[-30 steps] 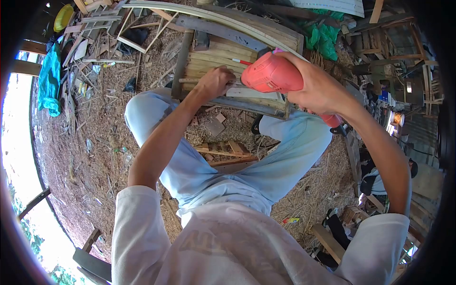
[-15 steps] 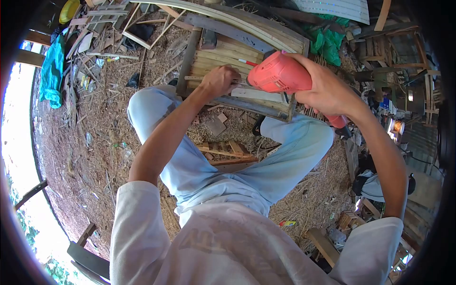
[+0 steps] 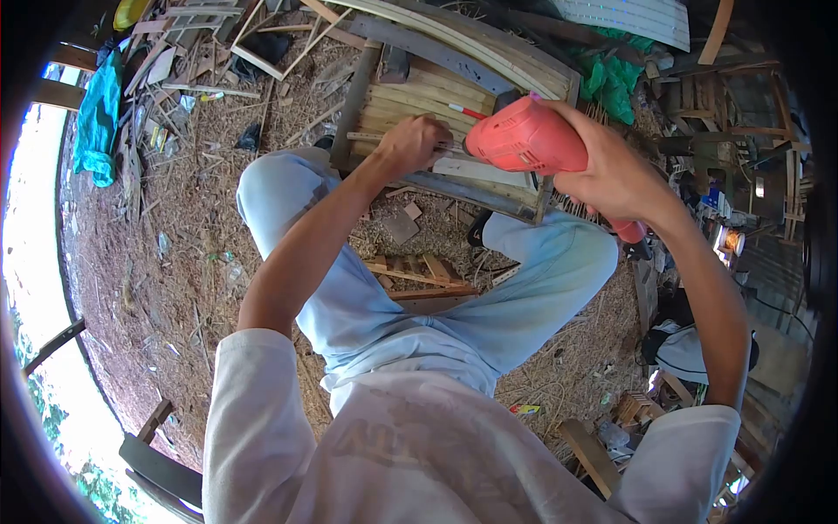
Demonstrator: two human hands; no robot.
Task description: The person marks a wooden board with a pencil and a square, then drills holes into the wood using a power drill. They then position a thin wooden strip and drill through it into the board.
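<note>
My right hand is wrapped around the handle of a red power drill, its nose pointing left. Close to that nose, my left hand is closed on a thin wooden strip, whose end sticks out to the left. The meeting point of drill bit and strip is too small to make out. Both hands are above a low wooden worktop with a raised frame. A red-and-white pen or marker lies on it just beyond the drill, and a pale flat piece lies below the drill.
A dark block sits at the worktop's far left corner. Scrap wood and shavings litter the ground. Green plastic lies at the back right, and a teal sheet hangs at left. Wood offcuts lie between my legs.
The view has turned slightly, so the worktop, drill and both hands appear a little further right. My hands keep their hold on the strip and the drill.
</note>
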